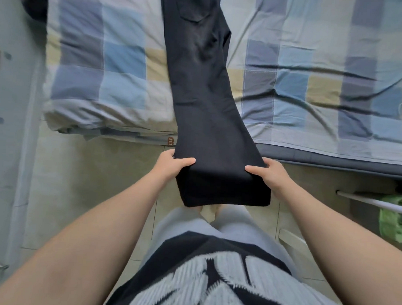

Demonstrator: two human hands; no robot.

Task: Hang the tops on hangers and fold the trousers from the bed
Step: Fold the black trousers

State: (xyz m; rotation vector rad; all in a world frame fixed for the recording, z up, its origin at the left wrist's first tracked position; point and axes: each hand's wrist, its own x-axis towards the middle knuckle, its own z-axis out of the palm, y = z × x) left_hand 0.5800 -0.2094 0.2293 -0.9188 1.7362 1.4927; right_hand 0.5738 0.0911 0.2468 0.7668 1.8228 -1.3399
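Observation:
A pair of black trousers stretches from the top of the view across the checked bed and out over the bed's front edge. The legs lie one on the other, with a back pocket showing near the top. My left hand grips the left side of the leg ends, thumb on top. My right hand grips the right side the same way. The hem hangs down below both hands, above the floor.
A dark garment lies at the bed's top left corner. A wall or cupboard door runs down the left. At the right stand a white rail and something green. Tiled floor lies under me.

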